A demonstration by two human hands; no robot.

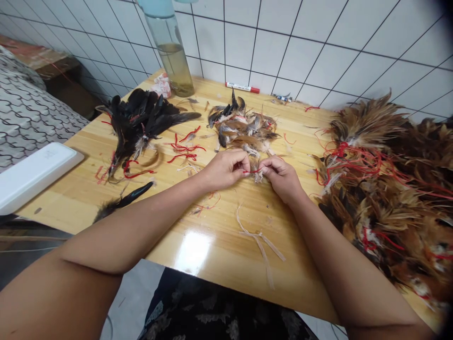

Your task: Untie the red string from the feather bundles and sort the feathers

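Note:
My left hand and my right hand face each other over the middle of the wooden table. Both are closed in a pinch on a short red string that runs between them. The string crosses the pale quill ends of a small feather bunch. Just beyond my hands lies a loose pile of brown and grey feathers. Pieces of red string are scattered left of that pile. Nearer the front edge lies a pale ribbon.
Black feathers lie at the left, brown feather bundles with red strings at the right. A bottle and a red-capped marker are by the tiled wall. A white box-like object sits at the left edge.

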